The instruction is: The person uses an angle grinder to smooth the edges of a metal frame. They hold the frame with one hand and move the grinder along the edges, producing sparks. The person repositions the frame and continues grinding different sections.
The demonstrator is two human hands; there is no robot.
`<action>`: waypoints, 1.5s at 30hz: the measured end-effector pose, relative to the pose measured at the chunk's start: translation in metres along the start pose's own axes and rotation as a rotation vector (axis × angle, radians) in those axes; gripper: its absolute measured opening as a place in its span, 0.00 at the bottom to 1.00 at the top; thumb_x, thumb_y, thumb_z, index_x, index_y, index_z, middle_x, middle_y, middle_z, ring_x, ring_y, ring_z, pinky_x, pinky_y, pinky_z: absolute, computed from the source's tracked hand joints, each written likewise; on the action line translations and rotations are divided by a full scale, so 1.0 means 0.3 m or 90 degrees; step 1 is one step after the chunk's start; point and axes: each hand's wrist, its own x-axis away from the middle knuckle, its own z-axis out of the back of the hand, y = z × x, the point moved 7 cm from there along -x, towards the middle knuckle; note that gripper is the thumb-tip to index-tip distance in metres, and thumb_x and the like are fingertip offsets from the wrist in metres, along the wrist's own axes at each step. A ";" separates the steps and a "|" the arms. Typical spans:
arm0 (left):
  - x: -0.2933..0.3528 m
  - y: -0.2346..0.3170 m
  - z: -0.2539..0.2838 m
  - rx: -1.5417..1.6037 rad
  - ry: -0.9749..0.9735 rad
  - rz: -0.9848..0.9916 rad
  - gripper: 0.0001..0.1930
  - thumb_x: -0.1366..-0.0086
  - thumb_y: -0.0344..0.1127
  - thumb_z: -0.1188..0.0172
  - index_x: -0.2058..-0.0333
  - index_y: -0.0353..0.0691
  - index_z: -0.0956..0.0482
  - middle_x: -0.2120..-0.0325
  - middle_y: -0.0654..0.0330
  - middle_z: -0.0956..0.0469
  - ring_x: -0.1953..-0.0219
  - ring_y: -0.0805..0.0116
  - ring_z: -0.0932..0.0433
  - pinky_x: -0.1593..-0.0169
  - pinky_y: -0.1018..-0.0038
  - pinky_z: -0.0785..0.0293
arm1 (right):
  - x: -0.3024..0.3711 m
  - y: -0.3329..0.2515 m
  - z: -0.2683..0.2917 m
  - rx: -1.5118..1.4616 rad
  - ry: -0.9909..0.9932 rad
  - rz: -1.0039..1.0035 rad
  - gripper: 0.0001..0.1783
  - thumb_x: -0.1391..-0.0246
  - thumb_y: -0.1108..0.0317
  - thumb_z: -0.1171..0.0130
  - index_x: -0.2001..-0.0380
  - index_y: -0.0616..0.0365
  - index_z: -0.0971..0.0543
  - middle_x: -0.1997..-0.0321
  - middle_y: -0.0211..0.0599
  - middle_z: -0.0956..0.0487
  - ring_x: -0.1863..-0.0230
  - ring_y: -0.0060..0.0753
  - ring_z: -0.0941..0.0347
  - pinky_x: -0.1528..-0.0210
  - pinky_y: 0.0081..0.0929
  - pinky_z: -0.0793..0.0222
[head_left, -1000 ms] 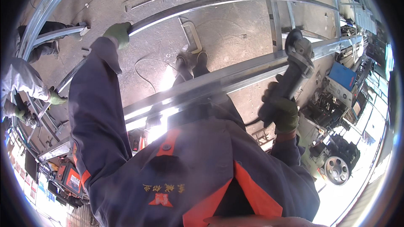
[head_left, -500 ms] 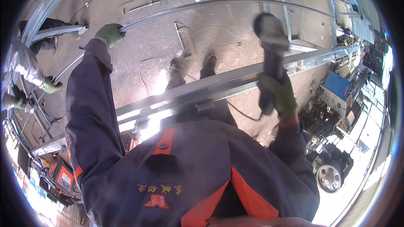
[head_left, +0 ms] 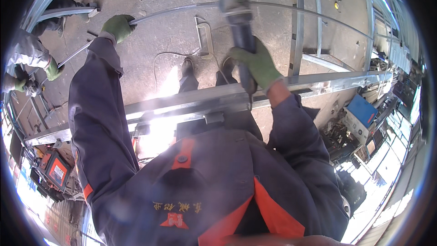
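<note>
My left hand (head_left: 118, 28), in a green glove, is closed round a long thin metal bar (head_left: 177, 9) that runs across to the right. In my green-gloved right hand (head_left: 261, 65) is an angle grinder (head_left: 241, 29), held by its dark body with the head pointing away from me. The grinder's head is over the bar's middle; blur hides whether its disc touches. Faint orange streaks like sparks show just beyond the head. A cable hangs from the tool's near end. Below my forearms a wide metal beam (head_left: 314, 83) lies across in front of my body.
C-clamps (head_left: 207, 41) lie on the floor beyond the beam, with a thin cable. Metal frames (head_left: 298, 27) stand at right, near a blue-topped machine (head_left: 362, 109). At far left a co-worker's gloved hand (head_left: 53, 69) is by the bar. A red machine (head_left: 57, 171) sits lower left.
My right hand has swung the grinder leftward and away from me, from the right part of the bar to its middle. My left hand keeps its grip on the bar.
</note>
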 end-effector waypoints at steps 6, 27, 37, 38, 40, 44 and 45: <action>-0.016 0.001 -0.009 -0.014 -0.004 -0.006 0.15 0.30 0.45 0.35 0.48 0.54 0.09 0.55 0.54 0.10 0.51 0.47 0.13 0.47 0.54 0.18 | 0.046 -0.006 0.111 -0.112 0.120 -0.034 0.30 0.42 0.61 0.22 0.42 0.62 0.23 0.56 0.37 0.15 0.59 0.29 0.17 0.59 0.32 0.19; -0.043 -0.034 -0.040 -0.030 0.003 -0.003 0.15 0.29 0.47 0.35 0.48 0.55 0.10 0.53 0.55 0.10 0.50 0.46 0.12 0.46 0.52 0.18 | -0.026 0.056 0.370 -0.018 0.189 -0.036 0.33 0.44 0.56 0.21 0.42 0.60 0.23 0.57 0.37 0.16 0.61 0.32 0.17 0.57 0.34 0.20; -0.031 -0.044 -0.049 0.040 -0.043 0.038 0.15 0.29 0.45 0.34 0.47 0.52 0.10 0.58 0.53 0.09 0.53 0.50 0.11 0.49 0.55 0.18 | -0.076 0.108 0.403 0.072 0.184 0.001 0.41 0.44 0.52 0.23 0.34 0.63 0.25 0.46 0.44 0.15 0.49 0.40 0.17 0.45 0.40 0.20; -0.033 -0.051 -0.051 0.052 -0.046 0.039 0.15 0.29 0.45 0.35 0.47 0.52 0.10 0.59 0.53 0.09 0.54 0.51 0.11 0.49 0.56 0.18 | -0.053 0.120 0.504 -0.103 0.188 0.015 0.31 0.43 0.62 0.21 0.41 0.59 0.22 0.58 0.35 0.16 0.60 0.32 0.17 0.57 0.31 0.18; -0.038 -0.075 -0.062 0.069 -0.093 0.069 0.18 0.30 0.45 0.34 0.45 0.50 0.12 0.57 0.51 0.09 0.54 0.52 0.11 0.49 0.57 0.17 | -0.060 0.140 0.701 -0.130 0.305 -0.044 0.29 0.43 0.64 0.22 0.42 0.58 0.22 0.59 0.35 0.15 0.65 0.31 0.17 0.62 0.29 0.19; -0.044 0.007 -0.049 0.151 -0.145 0.037 0.25 0.32 0.47 0.32 0.38 0.48 0.16 0.51 0.47 0.10 0.50 0.54 0.11 0.45 0.58 0.18 | -0.069 0.134 0.742 -0.115 0.240 0.003 0.29 0.43 0.62 0.21 0.42 0.59 0.22 0.58 0.35 0.16 0.64 0.30 0.18 0.62 0.29 0.20; -0.066 0.089 -0.019 0.127 -0.077 -0.031 0.27 0.33 0.49 0.32 0.37 0.48 0.17 0.50 0.47 0.11 0.48 0.53 0.11 0.44 0.58 0.18 | -0.079 0.126 0.698 -0.083 0.201 0.013 0.30 0.43 0.61 0.21 0.42 0.59 0.22 0.58 0.35 0.16 0.64 0.29 0.18 0.61 0.28 0.20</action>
